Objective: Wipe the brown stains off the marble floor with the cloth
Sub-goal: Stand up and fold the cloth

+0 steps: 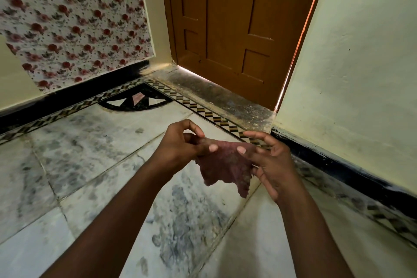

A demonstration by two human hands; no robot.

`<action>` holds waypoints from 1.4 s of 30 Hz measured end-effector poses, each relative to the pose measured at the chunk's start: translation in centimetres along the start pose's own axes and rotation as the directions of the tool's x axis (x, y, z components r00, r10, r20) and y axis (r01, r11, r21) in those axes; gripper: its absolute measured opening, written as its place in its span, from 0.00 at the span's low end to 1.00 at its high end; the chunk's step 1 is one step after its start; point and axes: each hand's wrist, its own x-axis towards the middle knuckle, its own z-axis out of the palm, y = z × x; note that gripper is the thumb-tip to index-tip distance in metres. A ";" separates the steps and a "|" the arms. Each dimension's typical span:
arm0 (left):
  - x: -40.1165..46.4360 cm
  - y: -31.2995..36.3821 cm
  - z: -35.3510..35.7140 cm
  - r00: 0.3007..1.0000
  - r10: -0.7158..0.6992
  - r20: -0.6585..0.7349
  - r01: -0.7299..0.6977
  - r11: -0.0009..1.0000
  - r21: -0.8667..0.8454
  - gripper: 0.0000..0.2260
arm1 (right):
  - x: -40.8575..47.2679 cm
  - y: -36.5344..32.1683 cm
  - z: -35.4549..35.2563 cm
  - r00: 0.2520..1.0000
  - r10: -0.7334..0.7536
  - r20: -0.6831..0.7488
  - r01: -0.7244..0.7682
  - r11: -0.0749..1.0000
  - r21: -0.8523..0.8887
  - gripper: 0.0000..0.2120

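Note:
A small ragged reddish-pink cloth (225, 165) hangs in the air between my two hands, above the marble floor (90, 165). My left hand (180, 142) pinches its upper left edge between thumb and fingers. My right hand (268, 160) pinches the upper right edge, its other fingers spread. The cloth's lower part droops free, clear of the floor. The white marble has grey mottling. A brownish dusty band (216, 95) lies on the floor along the door threshold.
A brown wooden door (234, 25) stands closed ahead, light showing along its right edge. A floral-papered wall (74, 22) is at left, a plain pale wall (361, 63) at right, both with black skirting. A patterned border strip (203, 110) and a black corner inlay (135, 101) edge the floor.

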 end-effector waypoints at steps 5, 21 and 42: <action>-0.6 0.7 0.1 0.997 0.067 0.041 -0.071 0.992 0.108 0.21 | 0.2 -1.5 0.4 0.992 -0.123 0.028 0.126 0.962 -0.243 0.22; 7.6 14.0 -4.5 0.972 0.206 -0.114 -0.149 0.914 0.378 0.15 | 9.2 -18.3 7.5 0.956 -0.249 0.157 0.286 0.651 -0.703 0.05; -13.6 71.4 -18.0 0.996 -0.035 0.087 0.035 0.999 0.001 0.21 | -12.3 -75.2 20.0 0.990 -0.139 -0.034 0.117 0.923 -0.367 0.03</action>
